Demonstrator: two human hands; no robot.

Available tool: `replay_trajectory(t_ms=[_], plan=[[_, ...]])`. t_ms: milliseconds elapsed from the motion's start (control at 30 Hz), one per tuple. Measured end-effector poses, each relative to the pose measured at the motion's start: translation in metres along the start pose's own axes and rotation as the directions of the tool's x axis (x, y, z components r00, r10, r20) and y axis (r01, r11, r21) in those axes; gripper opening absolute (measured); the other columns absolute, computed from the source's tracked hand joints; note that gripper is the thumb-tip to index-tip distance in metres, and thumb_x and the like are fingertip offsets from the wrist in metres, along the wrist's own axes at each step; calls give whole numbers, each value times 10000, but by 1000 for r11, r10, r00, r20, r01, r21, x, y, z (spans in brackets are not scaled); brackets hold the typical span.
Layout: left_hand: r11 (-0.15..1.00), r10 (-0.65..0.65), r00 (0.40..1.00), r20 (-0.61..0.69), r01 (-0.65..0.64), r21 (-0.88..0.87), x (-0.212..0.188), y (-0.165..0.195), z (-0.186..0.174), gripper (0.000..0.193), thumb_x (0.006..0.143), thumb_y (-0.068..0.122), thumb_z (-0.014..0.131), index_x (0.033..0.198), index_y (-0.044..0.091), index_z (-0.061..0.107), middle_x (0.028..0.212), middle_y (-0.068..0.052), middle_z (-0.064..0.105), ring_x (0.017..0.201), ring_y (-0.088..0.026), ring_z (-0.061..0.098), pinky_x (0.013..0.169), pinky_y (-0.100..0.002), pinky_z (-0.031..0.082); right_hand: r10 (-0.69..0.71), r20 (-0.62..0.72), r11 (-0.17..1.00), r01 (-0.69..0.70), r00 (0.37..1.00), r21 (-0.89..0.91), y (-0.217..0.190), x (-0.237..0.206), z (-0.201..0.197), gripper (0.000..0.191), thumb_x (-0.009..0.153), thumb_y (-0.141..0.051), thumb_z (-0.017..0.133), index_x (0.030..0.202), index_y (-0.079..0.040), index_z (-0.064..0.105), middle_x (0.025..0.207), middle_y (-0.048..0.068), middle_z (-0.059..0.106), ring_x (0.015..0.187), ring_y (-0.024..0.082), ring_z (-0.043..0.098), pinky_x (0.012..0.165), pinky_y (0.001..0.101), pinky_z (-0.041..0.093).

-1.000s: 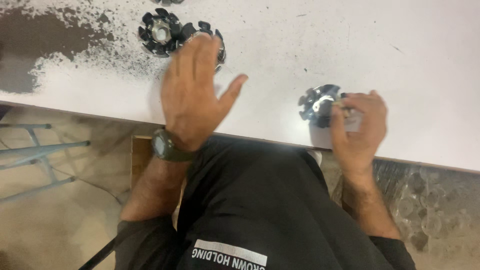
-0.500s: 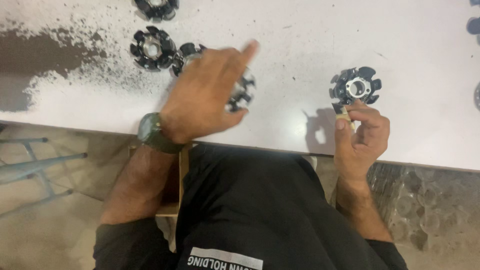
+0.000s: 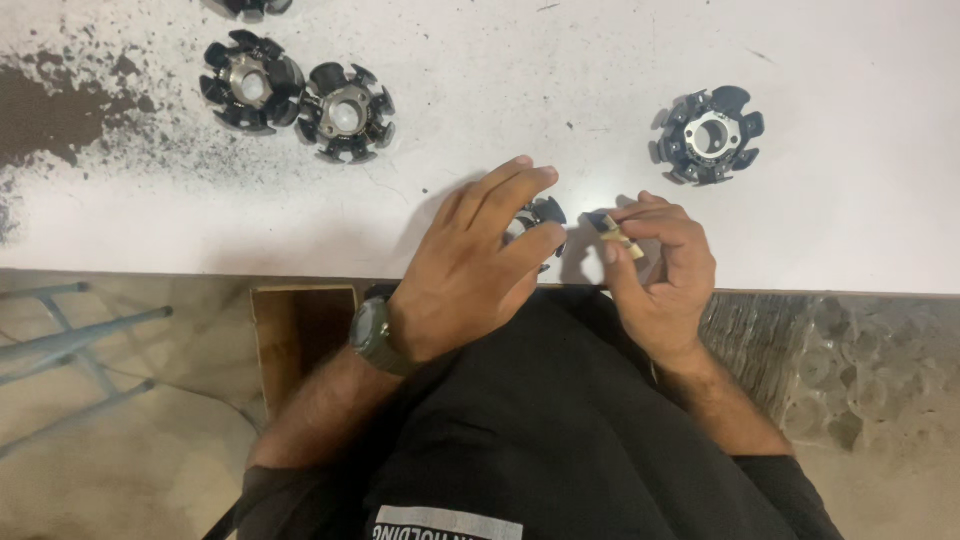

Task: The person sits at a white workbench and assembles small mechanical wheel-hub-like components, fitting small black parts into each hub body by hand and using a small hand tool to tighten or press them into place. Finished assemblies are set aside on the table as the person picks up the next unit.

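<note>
Workshop — stained white worktable (image 3: 850, 250), black toothed metal parts (image 3: 345, 111) in batches, bare floor

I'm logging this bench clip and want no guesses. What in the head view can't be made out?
- Black toothed ring under the left hand: mostly covered by the fingers.
- Small tan piece pinched in the right hand: too small to identify.
- Another ring on the white table: cut by the top edge.
- Wooden box below the table: partly hidden by the forearm.
</note>
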State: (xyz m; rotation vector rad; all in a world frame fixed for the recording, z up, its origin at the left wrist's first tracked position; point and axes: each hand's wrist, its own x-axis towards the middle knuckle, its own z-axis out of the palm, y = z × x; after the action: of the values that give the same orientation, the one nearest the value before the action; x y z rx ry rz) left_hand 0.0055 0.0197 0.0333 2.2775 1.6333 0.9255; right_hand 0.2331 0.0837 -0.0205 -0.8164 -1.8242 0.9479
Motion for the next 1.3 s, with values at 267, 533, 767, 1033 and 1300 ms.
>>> replay_trajectory(t_ms=[267,533,767,1033,1300], plan=[[981,-190,981,27,189,38,7,-4,9,277,883,145,753,1099,21,632,1330,-159,559,1175,-330,577,989,-491,464,-88,121,965,115,989,-235,-22,13,18,235,920,-3,752,1102,-57,613,1061,86,703,1080,276,681,1136,513,507],[982,-189,980,-66,190,4,-4,-4,16,206,891,123,783,1054,83,664,1323,-96,617,1159,-302,601,979,-451,471,-209,159,883,256,965,-393,-28,14,24,295,842,6,802,1080,-56,639,1038,97,695,1048,328,672,1079,544,496],[977,-207,956,-206,191,-96,-10,-3,22,224,871,77,792,1050,91,658,1355,-88,601,1272,-325,555,1066,-461,474,-168,217,897,241,962,-371,-35,21,21,261,843,-15,805,1049,-61,651,991,81,689,992,303,684,1078,520,531],[973,-213,962,-168,194,-124,-7,2,25,198,846,76,788,994,87,657,1333,-108,600,1277,-330,543,1067,-481,444,-116,261,928,198,958,-315,-42,31,18,212,874,-6,785,1025,-60,647,949,72,685,896,268,694,1126,503,547],[967,-253,940,-230,245,-66,-7,2,42,152,853,56,724,942,50,601,1304,-116,591,1249,-318,533,1058,-489,435,-139,239,913,218,961,-344,-36,25,14,247,891,-6,797,1077,-58,643,992,65,697,947,261,700,1139,524,529]])
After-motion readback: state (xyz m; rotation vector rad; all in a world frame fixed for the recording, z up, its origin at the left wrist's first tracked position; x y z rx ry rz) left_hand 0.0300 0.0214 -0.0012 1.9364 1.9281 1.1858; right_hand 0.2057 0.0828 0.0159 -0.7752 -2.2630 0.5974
